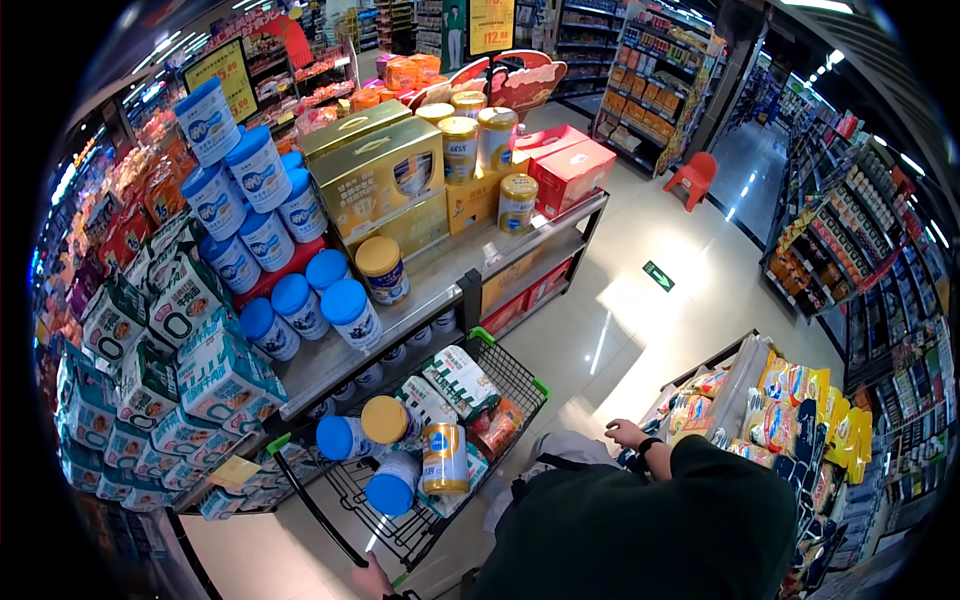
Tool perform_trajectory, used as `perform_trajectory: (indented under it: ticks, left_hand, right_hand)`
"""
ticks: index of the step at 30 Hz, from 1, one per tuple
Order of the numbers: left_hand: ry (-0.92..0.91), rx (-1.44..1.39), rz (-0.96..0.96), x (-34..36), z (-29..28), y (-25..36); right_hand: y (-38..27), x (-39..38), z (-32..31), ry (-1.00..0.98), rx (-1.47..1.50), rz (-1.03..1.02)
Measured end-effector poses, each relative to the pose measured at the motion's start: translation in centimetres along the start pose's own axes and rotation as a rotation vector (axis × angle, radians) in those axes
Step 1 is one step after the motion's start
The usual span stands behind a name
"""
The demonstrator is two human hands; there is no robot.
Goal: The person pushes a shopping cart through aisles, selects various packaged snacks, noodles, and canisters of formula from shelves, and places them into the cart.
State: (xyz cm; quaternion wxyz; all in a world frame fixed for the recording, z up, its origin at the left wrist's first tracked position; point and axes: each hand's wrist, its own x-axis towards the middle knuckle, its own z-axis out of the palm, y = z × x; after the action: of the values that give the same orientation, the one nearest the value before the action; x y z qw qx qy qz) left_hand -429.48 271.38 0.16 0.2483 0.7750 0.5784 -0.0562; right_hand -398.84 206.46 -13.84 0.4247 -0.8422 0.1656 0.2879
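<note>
My left hand (373, 578) is at the near end of the black handle (318, 515) of a shopping cart, apparently closed around it; part of the hand is cut off by the lower edge. My right hand (627, 434) is held out at my side with a dark band on the wrist, fingers loosely apart and nothing in them. Inside the black wire cart (520, 387) with green corners lie blue-lidded cans (393, 484), a gold-lidded can (388, 420), a gold can (445, 458), white and green packages (462, 380) and an orange-red package (499, 428).
A display counter (425, 305) beside the cart bears stacked blue-and-white cans (258, 168), gold boxes (380, 180) and red boxes (570, 170). Bagged goods fill a low rack (770, 425) at my right. Farther off stand a red stool (692, 180) and tall shelves (655, 85).
</note>
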Motion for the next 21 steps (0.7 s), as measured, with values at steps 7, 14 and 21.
perform_trajectory:
  ticks: [7,14,21]
  left_hand:
    - [0.202,-0.235,0.128,1.9,8.7,-1.1]
    - [0.184,-0.351,0.046,1.1,12.8,0.4]
    - [0.214,-0.337,0.043,-2.0,15.7,4.6]
  right_hand:
    - [3.0,-0.5,-1.9,-0.021,0.095,0.088]
    - [2.6,0.9,-4.1,-0.084,0.162,0.142]
    - [2.6,3.2,-5.8,-0.027,0.204,0.097]
